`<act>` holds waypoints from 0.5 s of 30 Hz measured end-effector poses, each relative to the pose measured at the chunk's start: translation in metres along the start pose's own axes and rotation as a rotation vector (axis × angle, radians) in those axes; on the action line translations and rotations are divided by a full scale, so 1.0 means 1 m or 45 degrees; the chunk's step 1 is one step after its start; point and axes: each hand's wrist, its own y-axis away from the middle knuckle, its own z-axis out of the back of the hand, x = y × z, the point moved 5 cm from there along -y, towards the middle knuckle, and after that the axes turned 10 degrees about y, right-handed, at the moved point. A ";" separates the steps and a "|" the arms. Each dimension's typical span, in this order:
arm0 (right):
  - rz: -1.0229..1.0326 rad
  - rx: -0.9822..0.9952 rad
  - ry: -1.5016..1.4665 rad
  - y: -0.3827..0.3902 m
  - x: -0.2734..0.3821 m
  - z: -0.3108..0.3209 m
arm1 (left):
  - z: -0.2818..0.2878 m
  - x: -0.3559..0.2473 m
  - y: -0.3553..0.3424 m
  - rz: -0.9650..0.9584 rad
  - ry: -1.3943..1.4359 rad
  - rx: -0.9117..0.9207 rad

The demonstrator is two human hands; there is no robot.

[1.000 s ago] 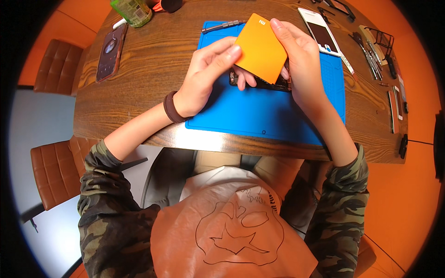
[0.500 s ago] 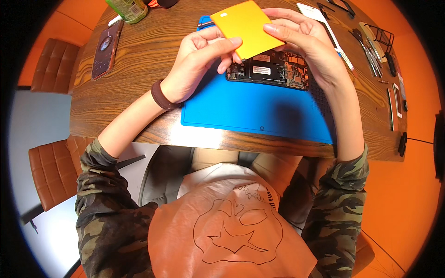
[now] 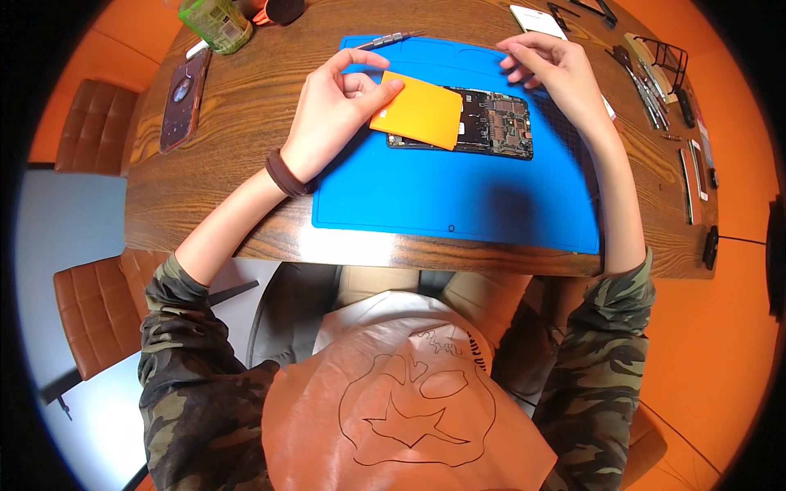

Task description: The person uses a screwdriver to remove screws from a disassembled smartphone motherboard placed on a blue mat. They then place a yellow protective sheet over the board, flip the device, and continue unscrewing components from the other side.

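My left hand (image 3: 332, 110) pinches the upper left corner of a flat, rectangular yellow-orange panel (image 3: 424, 113) between thumb and fingers. Tilted over an opened phone (image 3: 509, 127), the panel hides the phone's left half; whether the two touch I cannot tell. Bare circuit boards and dark parts show in the phone's right half. It lies on a blue work mat (image 3: 385, 200). Up and to the right of the phone, my right hand (image 3: 565, 78) is raised with nothing in it, its fingers curved and apart.
A screwdriver (image 3: 390, 41) rests along the mat's far edge. At the left are another phone (image 3: 182, 102) and a green bottle (image 3: 217, 24). Along the right stand a white device (image 3: 537, 20), several slim tools (image 3: 651, 102) and a black wire rack (image 3: 661, 57).
The yellow-orange panel has come down and left over the opened phone, now in my left hand alone. My right hand has let go of it and moved away.
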 end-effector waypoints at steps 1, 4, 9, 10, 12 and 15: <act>-0.001 -0.005 -0.004 0.002 -0.006 0.005 | -0.001 -0.001 0.001 -0.030 -0.028 -0.007; 0.059 0.050 0.246 0.013 -0.013 0.017 | -0.004 -0.008 0.002 -0.040 -0.402 0.014; 0.224 0.365 0.378 0.040 -0.003 0.008 | -0.014 -0.035 0.009 -0.325 -1.035 0.095; 0.263 0.349 0.393 0.044 0.000 0.006 | -0.017 -0.041 0.011 -0.457 -1.124 0.127; 0.284 0.346 0.430 0.051 0.003 0.001 | -0.025 -0.048 0.015 -0.719 -1.213 0.238; 0.260 0.349 0.417 0.058 0.003 -0.003 | -0.035 -0.042 0.018 -0.869 -1.242 0.516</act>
